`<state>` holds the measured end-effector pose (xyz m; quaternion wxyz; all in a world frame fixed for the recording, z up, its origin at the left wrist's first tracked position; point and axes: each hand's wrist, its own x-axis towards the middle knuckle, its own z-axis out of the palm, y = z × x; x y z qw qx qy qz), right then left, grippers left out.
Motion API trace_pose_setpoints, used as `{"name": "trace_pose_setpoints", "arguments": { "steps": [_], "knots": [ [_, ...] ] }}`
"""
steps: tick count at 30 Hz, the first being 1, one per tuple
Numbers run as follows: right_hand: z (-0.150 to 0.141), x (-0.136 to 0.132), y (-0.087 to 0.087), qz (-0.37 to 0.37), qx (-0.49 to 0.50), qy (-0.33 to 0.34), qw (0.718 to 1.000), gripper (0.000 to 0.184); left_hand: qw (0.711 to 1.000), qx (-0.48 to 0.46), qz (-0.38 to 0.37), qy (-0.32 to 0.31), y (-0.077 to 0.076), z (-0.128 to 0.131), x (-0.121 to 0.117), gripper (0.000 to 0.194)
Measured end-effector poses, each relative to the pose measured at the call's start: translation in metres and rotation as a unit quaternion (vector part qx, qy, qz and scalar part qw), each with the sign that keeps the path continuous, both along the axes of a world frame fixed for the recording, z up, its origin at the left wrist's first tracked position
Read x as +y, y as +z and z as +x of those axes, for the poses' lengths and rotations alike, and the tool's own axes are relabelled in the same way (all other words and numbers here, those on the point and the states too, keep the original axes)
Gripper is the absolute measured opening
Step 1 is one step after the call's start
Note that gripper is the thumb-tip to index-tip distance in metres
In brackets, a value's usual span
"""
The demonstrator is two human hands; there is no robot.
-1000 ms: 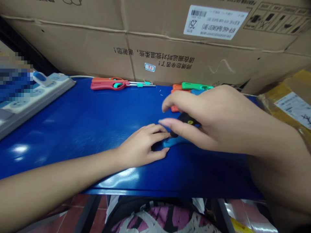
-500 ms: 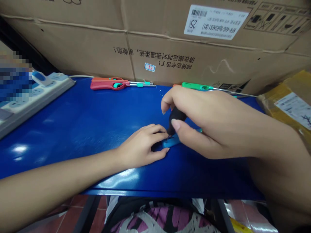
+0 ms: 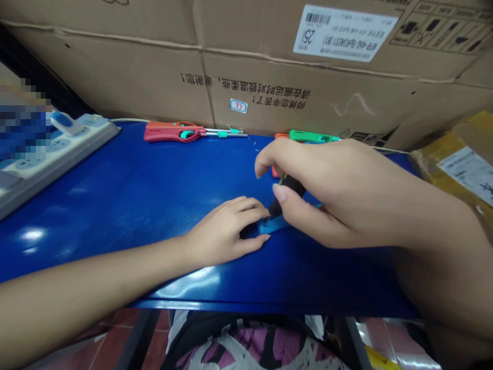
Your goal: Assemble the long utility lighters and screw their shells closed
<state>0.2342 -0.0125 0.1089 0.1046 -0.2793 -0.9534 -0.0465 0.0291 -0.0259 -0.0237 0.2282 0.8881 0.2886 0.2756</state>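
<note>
A blue lighter (image 3: 274, 224) lies on the blue table, much of its far part hidden under my right hand. My left hand (image 3: 229, 228) grips its near end between thumb and fingers, holding it against the table. In my right hand (image 3: 335, 192) is a black-handled screwdriver (image 3: 289, 189) with a bit of yellow on it. The thumb presses the handle from the near side, while the index finger arches above it. The tool leans to the right, its lower end at the lighter beside my left fingertips; the exact contact of the tip is too small to tell.
Red and orange lighters (image 3: 173, 133) lie along the back, with a green lighter (image 3: 314, 136) and other lighters farther right. A large cardboard box (image 3: 154, 72) walls off the back. A power strip (image 3: 57, 149) sits at left, a taped yellow-brown box (image 3: 458, 149) at right.
The screwdriver handle has tilted further to the right, and its yellow marking now shows. My right thumb has shifted slightly with it. My left hand and the blue lighter stay practically in place.
</note>
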Motion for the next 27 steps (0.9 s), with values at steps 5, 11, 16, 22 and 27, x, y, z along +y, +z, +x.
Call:
{"name": "trace_pose_setpoints", "arguments": {
  "steps": [5,11,16,22,27],
  "knots": [
    [0.0002,-0.0024,0.0000,0.032,-0.010,-0.025,0.999,0.032,1.000,0.004,-0.008,0.006,0.0012,0.0003,-0.0008,0.030],
    [0.0000,-0.0018,0.0003,0.013,-0.010,-0.036,0.999,0.030,1.000,0.004,-0.009,0.018,0.0006,0.0001,-0.0018,0.026],
    [-0.0008,-0.0024,0.0012,0.036,-0.025,-0.027,0.999,0.028,1.000,0.007,-0.009,0.009,0.0008,-0.0003,-0.0010,0.024],
    [-0.0010,-0.0045,-0.0010,0.036,-0.008,-0.031,0.999,0.029,1.000,0.019,-0.014,0.009,0.0008,0.0001,0.0001,0.023],
    [-0.0005,-0.0044,-0.0003,-0.008,0.002,-0.008,1.000,0.028,1.000,0.008,-0.029,0.006,0.0014,0.0002,-0.0005,0.021]
  ]
}}
